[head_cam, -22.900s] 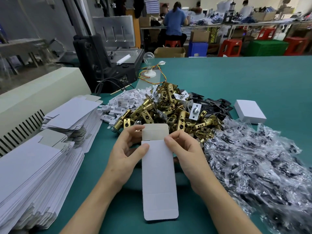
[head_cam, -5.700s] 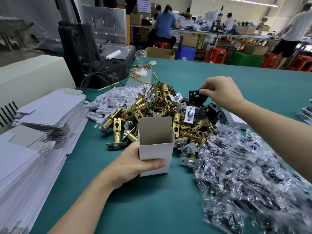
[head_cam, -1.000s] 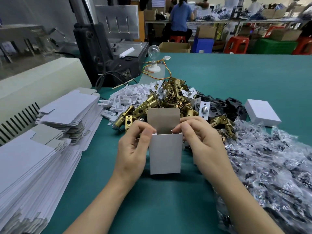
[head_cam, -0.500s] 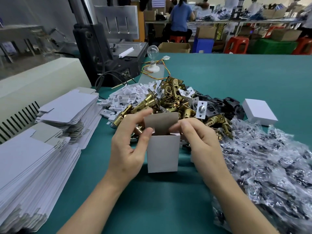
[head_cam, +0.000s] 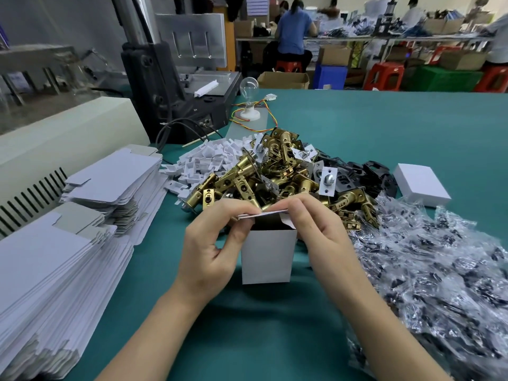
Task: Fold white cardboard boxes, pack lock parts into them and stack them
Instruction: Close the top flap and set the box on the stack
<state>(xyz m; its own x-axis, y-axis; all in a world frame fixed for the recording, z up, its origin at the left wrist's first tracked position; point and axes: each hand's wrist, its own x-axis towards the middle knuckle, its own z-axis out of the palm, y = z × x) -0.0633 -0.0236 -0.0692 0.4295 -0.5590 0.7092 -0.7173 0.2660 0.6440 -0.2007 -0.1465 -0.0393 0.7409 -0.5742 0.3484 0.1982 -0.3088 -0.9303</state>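
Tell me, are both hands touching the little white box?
Touching. The head view shows the left hand and right hand pinching the top flap of the white box.

Centre frame: an upright white box (head_cam: 266, 259) on a teal surface (head_cam: 247, 339). The left hand (head_cam: 209, 248) and right hand (head_cam: 321, 237) pinch its top flap (head_cam: 264, 214). Brass latches (head_cam: 269, 174) are heaped just behind, with flat box blanks (head_cam: 68, 257) stacked at left and clear bags (head_cam: 439, 270) at right.
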